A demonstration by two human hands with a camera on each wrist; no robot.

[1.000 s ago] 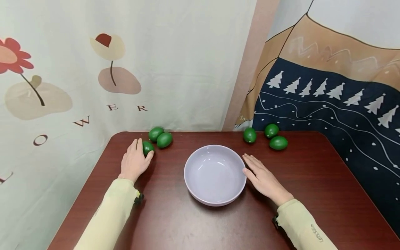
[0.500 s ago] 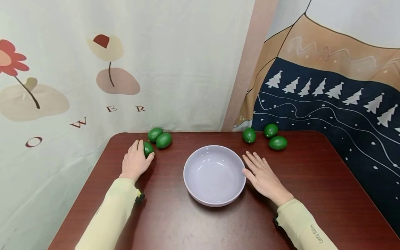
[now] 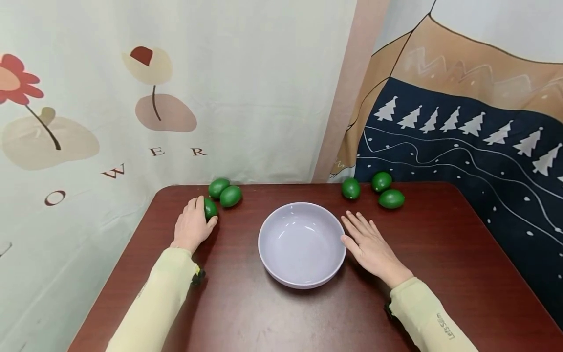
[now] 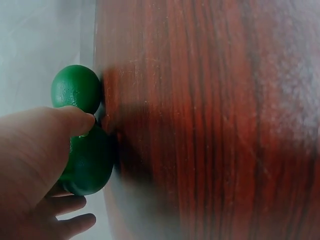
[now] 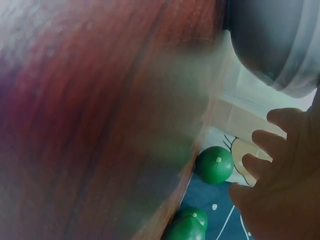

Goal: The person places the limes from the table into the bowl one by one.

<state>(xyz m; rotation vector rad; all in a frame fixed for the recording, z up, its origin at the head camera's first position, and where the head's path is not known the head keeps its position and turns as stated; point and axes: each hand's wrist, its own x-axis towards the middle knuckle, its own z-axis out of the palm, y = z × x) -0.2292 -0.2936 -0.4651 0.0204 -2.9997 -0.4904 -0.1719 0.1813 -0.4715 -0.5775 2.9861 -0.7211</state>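
Note:
At the table's far left, my left hand [image 3: 192,227] grips a green lime [image 3: 210,209], thumb on its near right side and fingers round its left. The left wrist view shows the thumb across that lime [image 4: 90,162], which is partly hidden by the hand. Two more limes [image 3: 219,187] [image 3: 230,196] lie just beyond it. A pale lavender bowl [image 3: 302,244] sits mid-table, with nothing in it. Beside its right rim, my right hand [image 3: 371,249] is held flat with fingers spread, the thumb right at the rim; it holds nothing.
Three limes [image 3: 351,188] [image 3: 381,182] [image 3: 391,199] lie at the back right, beyond the right hand. The dark red wooden table [image 3: 272,318] ends at a printed curtain [image 3: 264,98] behind it.
My left hand has shifted slightly to the right, its fingers closer round the lime. The right hand's fingers have spread wider beside the bowl, which stays in place.

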